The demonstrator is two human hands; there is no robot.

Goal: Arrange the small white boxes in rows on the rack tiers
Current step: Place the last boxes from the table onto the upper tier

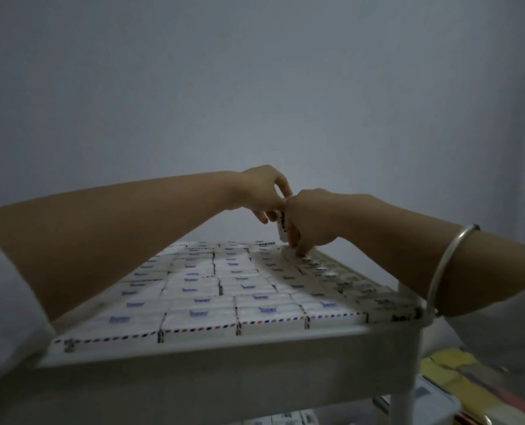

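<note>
The top tier of a white rack [255, 348] is covered with rows of small white boxes [199, 314] bearing blue marks and red-and-blue striped edges. Both my hands meet above the far right part of the tier. My right hand [311, 219] holds a small white box [281, 230] upright, and its fingertips touch the boxes in the far right row. My left hand [261, 191] hovers just left of it with curled fingers pinching the top of that same box. A silver bangle [448, 265] circles my right wrist.
A plain pale wall [255, 87] stands close behind the rack. Below the top tier a lower tier [285, 420] shows a few more boxes. Yellow and white items [451, 372] lie low at the right beside the rack's leg [403, 394].
</note>
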